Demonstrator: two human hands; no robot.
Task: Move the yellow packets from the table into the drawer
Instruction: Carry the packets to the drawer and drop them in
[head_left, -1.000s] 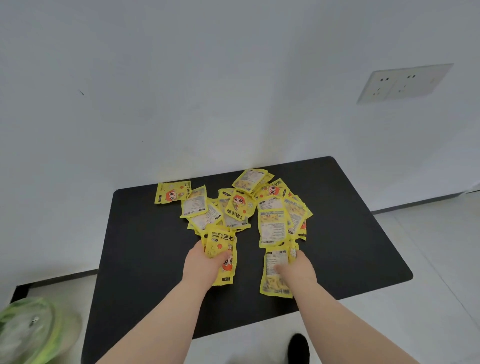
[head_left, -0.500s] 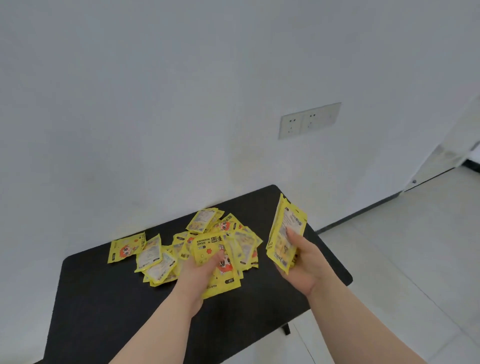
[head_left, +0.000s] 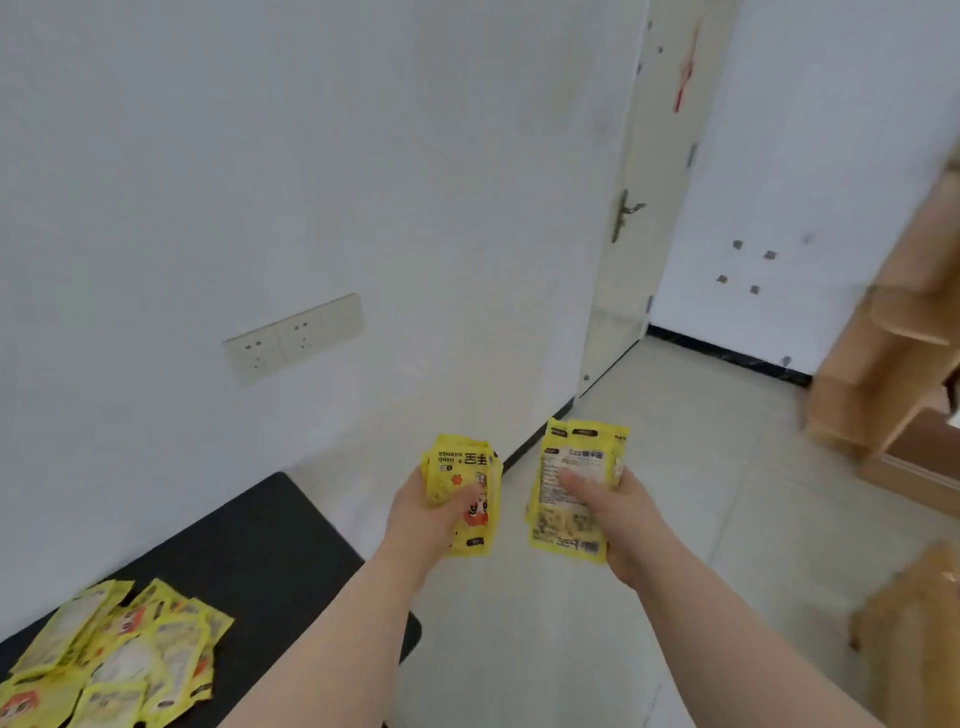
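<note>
Head view: the white wall (head_left: 311, 182) stands beyond both hands, and pale floor tiles (head_left: 701, 493) lie under them. The black table (head_left: 270, 551) sits down to the left of the left hand (head_left: 421, 514), with a heap of yellow packets (head_left: 114, 660) on it, well apart from either hand. The left hand is closed around a stack of hand-warmer packets (head_left: 467, 499), printed side up. Just beside it, the right hand (head_left: 618, 514) grips a second stack of packets (head_left: 571, 483), thumb across their label side.
</note>
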